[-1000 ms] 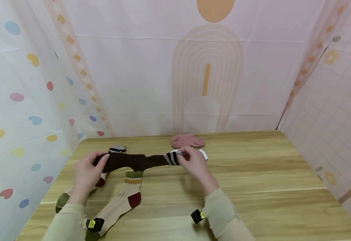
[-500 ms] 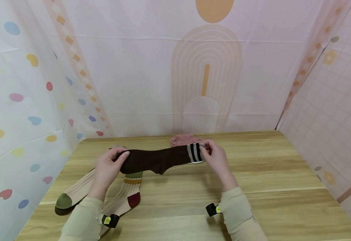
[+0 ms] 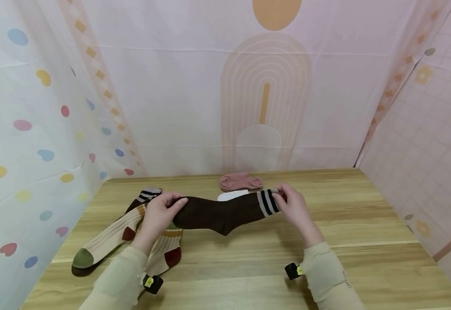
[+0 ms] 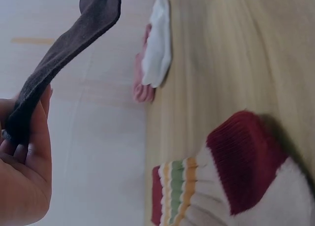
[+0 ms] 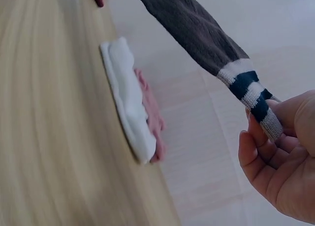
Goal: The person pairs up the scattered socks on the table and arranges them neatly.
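Your left hand [image 3: 159,218] pinches the dark sock [image 3: 210,214] by its toe [image 3: 183,216], your right hand [image 3: 293,207] by its striped cuff [image 3: 267,203], above the tabletop [image 3: 345,232], partly hiding what seems a white sock [image 3: 229,196] beside pink socks [image 3: 241,182], while your left sleeve [image 3: 118,275] partly covers a cream sock [image 3: 161,262].

The left grip [image 3: 160,217] hides the toe tip of the held dark sock [image 3: 215,214] — cut off at the top in both wrist views. The nearer cream sock [image 3: 166,242] passes behind the left sleeve [image 3: 122,275], toe out of sight; the other cream sock [image 3: 109,237] covers much of a second dark sock [image 3: 83,271]. The held one hides part of the white sock [image 3: 231,195]. Marks on the right sleeve [image 3: 325,267] are too small to read.
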`<action>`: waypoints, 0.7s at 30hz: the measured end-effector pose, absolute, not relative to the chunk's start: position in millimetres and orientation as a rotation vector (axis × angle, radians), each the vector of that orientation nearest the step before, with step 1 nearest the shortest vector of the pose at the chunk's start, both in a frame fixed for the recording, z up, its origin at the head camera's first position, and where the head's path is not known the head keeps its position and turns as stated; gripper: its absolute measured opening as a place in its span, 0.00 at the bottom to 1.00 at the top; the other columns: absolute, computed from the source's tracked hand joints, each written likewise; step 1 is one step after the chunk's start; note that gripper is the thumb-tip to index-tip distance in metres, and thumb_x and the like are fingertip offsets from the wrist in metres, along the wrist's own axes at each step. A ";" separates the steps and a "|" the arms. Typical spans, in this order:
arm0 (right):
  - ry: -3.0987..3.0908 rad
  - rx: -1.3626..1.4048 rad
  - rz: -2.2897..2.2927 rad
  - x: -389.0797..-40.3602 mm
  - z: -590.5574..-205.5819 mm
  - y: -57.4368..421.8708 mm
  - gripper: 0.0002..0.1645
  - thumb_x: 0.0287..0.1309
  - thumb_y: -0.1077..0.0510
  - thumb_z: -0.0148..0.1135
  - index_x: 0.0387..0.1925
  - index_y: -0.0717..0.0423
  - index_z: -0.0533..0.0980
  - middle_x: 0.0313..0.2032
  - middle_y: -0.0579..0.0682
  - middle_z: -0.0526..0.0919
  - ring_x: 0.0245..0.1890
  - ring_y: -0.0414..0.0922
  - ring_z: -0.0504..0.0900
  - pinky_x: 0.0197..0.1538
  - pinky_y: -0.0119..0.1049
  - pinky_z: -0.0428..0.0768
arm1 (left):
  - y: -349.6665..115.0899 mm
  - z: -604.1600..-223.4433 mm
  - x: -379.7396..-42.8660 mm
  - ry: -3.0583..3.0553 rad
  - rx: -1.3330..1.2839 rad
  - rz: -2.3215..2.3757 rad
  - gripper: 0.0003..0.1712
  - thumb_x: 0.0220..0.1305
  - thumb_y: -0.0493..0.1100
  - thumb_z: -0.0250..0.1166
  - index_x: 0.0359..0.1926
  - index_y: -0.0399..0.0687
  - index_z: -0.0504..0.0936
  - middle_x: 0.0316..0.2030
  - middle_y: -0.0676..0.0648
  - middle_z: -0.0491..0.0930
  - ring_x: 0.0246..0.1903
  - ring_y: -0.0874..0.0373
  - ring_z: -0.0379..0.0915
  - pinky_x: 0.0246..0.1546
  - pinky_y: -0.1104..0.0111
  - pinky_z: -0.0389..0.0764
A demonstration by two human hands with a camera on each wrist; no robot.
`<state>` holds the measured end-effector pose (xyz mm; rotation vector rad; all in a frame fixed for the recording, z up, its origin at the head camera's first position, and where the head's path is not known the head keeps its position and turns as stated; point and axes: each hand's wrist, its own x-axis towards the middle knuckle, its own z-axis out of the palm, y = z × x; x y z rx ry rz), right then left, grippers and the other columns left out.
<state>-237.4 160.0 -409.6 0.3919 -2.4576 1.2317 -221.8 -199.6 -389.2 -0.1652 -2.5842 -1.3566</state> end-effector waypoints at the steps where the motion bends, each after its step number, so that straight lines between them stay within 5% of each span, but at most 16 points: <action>1: -2.468 0.398 1.215 -237.7 -410.9 162.1 0.03 0.66 0.66 0.61 0.36 0.61 0.74 0.27 0.49 0.75 0.27 0.43 0.70 0.32 0.39 0.73 | -198.0 -391.2 -223.4 -2.593 -0.171 -1.353 0.13 0.67 0.48 0.67 0.43 0.43 0.87 0.37 0.47 0.86 0.38 0.55 0.79 0.39 0.66 0.77; 21: -2.766 0.385 1.076 -247.7 -435.7 191.8 0.03 0.66 0.64 0.60 0.36 0.63 0.75 0.27 0.49 0.75 0.29 0.45 0.73 0.36 0.42 0.74 | -167.5 -435.1 -249.4 -2.769 -0.252 -1.193 0.05 0.64 0.42 0.69 0.36 0.44 0.87 0.35 0.49 0.84 0.39 0.51 0.79 0.43 0.57 0.77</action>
